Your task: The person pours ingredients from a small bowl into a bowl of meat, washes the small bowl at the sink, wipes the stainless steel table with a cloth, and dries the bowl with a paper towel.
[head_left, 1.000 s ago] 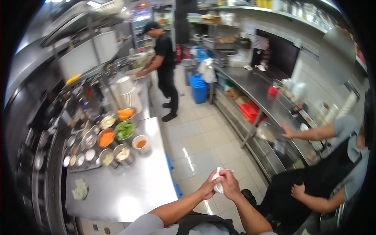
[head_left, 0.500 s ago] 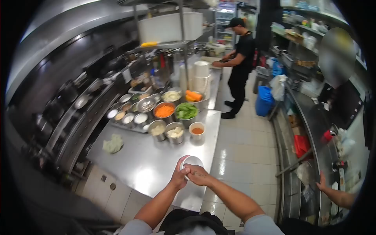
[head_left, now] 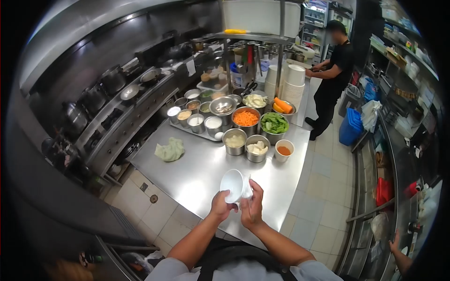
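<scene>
A white bowl (head_left: 231,181) is tilted above the near part of the steel table, its hollow side facing up and left. My left hand (head_left: 221,206) grips its lower rim, thumb over the edge. Against the bowl's outer right side, my right hand (head_left: 252,205) is closed on a crumpled white wipe (head_left: 247,190); whether it is paper or cloth I cannot tell. Beyond the hands stand a paper cup of orange-red sauce (head_left: 284,150), a metal pot of white chunks (head_left: 257,148) and another with pale contents (head_left: 235,141).
Metal pots of shredded carrot (head_left: 246,119) and green leaves (head_left: 274,123) stand farther back, beside stacked white tubs (head_left: 292,86). A pale green cloth (head_left: 169,150) lies on the steel table (head_left: 197,173). A person in black (head_left: 332,75) works beyond; another's hand (head_left: 395,242) shows at right.
The bowl has turned so its inside faces left. My right hand has gone from over its opening to its outer side, where the white wipe shows. The view has swung left.
</scene>
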`<action>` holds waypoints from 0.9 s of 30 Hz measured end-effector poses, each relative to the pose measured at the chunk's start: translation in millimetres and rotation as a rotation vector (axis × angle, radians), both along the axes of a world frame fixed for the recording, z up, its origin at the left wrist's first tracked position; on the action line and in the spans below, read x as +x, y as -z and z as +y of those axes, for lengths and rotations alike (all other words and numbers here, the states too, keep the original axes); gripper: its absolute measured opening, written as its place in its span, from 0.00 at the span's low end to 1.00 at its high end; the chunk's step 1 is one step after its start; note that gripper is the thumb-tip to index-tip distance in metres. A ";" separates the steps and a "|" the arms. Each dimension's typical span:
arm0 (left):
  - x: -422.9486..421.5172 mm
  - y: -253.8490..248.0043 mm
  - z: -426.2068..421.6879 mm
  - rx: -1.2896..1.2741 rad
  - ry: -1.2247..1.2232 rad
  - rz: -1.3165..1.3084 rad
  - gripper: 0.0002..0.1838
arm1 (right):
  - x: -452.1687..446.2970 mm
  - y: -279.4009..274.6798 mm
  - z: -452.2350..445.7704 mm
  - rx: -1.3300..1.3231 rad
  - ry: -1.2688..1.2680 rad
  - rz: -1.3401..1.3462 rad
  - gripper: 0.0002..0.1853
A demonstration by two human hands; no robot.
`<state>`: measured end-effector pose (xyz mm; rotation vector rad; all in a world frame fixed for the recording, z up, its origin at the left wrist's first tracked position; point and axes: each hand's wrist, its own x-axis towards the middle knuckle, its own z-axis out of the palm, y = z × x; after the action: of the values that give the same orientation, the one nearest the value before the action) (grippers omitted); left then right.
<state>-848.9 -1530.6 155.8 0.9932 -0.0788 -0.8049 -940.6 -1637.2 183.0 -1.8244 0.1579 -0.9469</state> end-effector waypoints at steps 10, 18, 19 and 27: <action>162.0 3.5 115.6 0.265 0.472 -0.887 0.21 | 123.7 -16.8 100.8 -0.464 -0.102 -0.006 0.19; 225.0 -7.5 122.6 0.269 0.488 -0.819 0.17 | 209.0 -54.6 73.1 0.682 -0.443 0.591 0.22; 229.5 -3.1 119.5 0.324 0.450 -0.804 0.17 | 217.0 -47.8 69.6 0.787 -0.430 0.533 0.22; 233.7 -1.3 100.0 0.279 0.415 -0.154 0.12 | 207.4 -28.5 152.9 -0.361 0.254 0.114 0.22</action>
<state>-615.2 -1430.6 157.2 1.3261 -0.3201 -1.1375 -733.2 -1484.3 211.5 -2.2314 0.3115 -1.1013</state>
